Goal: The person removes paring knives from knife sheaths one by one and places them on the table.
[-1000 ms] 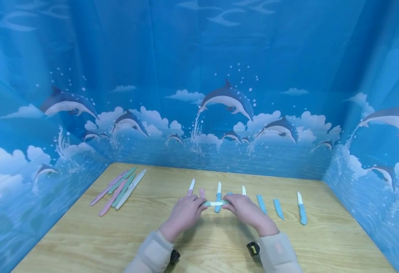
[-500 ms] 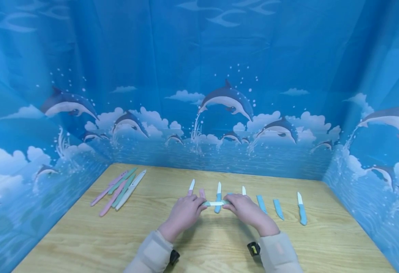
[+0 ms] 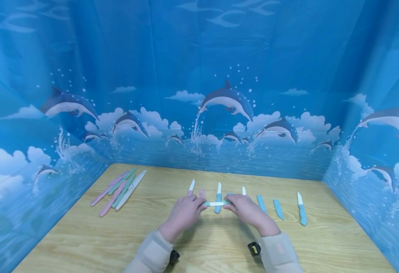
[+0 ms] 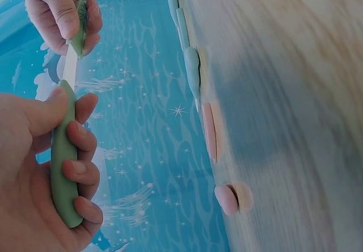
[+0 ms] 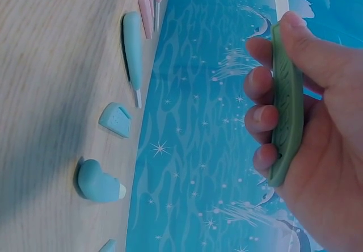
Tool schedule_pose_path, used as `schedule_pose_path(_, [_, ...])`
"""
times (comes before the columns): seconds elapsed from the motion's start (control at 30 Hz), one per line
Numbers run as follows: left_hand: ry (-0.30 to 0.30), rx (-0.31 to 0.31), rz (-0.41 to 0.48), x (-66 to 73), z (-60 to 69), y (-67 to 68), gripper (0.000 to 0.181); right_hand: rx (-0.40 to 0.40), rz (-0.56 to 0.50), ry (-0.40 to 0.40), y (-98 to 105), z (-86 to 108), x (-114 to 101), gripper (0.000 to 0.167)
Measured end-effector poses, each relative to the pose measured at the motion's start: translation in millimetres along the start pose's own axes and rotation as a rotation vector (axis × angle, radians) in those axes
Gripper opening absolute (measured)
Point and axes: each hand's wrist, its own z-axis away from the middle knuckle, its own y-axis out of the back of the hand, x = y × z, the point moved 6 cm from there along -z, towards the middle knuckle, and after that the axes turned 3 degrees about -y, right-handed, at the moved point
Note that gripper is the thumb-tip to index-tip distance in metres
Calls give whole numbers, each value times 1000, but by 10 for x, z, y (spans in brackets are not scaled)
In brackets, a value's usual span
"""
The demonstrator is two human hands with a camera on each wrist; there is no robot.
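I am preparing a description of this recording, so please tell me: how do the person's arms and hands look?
The left hand and right hand are bare; no gloves or rings show. The left sleeve and right sleeve are pale greyish beige. There is a black left wrist camera and a black right wrist camera with a yellow mark.

on the table (image 3: pixel 83 242), a knife pile (image 3: pixel 123 191) lies left of the hands (image 3: pixel 183 210), knives (image 3: pixel 218 197) and sheaths (image 3: pixel 261 204) behind and right.

The person's sleeves (image 3: pixel 279 252) are pale, the wrist devices (image 3: pixel 254 249) black.
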Motion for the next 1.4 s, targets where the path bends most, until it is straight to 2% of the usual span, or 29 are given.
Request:
schedule_pose_path(0.3, [-2,-7,-10,2,4,-12,22,-11,-1,-4,-7,0,-1,9])
schedule_pose_path(0.57, [27,-39,13,-25,6,-44,23,-21,-11,-11,-26,-5,14,10])
schedule_pose_path(1.03, [10,-32,20,-44,1,-52,22,-38,-24,-12,-28,-8,24,9])
schedule_pose_path(1.27, [17,-9,61,-113,16,-6,19,-46,-25,-113,12,39,167,10])
schedule_pose_path(1.4, [20,-21,67,-134,23,2,19,-52,-31,-151,37,59,214,9])
